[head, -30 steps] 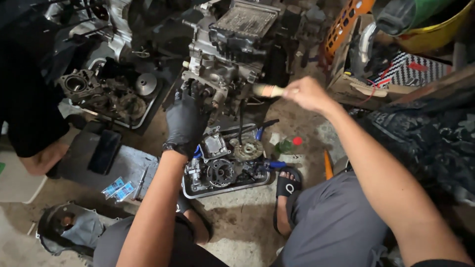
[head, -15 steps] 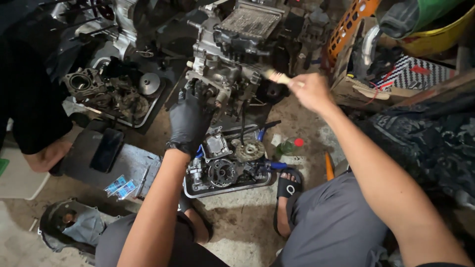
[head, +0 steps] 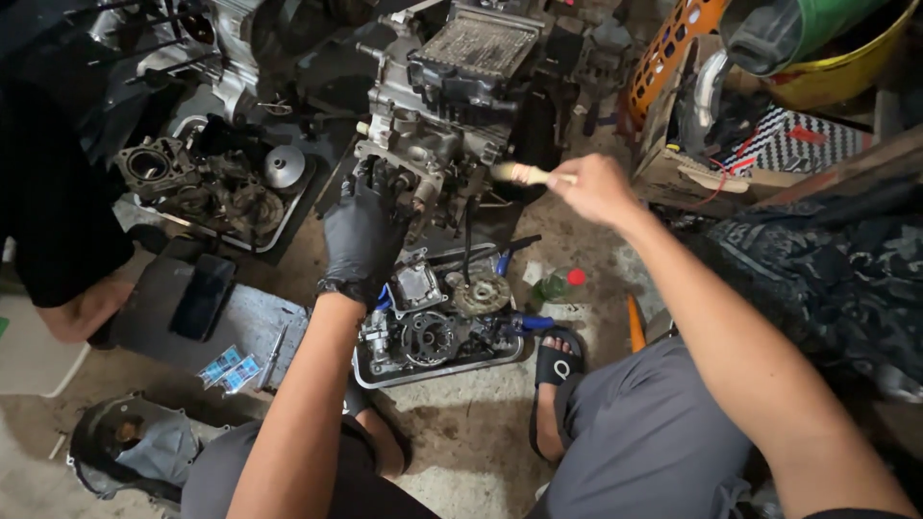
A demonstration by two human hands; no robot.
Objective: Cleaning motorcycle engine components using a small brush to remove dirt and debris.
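My left hand (head: 363, 231), in a black glove, grips the lower left side of a grey engine block (head: 433, 125) that stands on the floor ahead of me. My right hand (head: 598, 190), bare, holds a small paintbrush (head: 524, 174) with a pale wooden handle; its bristles point left toward the engine's right side. Below the engine a metal tray (head: 380, 377) holds gears, a cover and several blue-handled tools.
Another person in a black top (head: 48, 211) sits at the left. A second tray of engine parts (head: 279, 226) lies at the upper left. A green bottle with a red cap (head: 558, 284), a cardboard box (head: 673, 163) and a yellow tub (head: 846, 77) are to the right.
My right hand has shifted the brush slightly along the engine's right side, bristles now nearer the block. My left hand stays gripping the engine.
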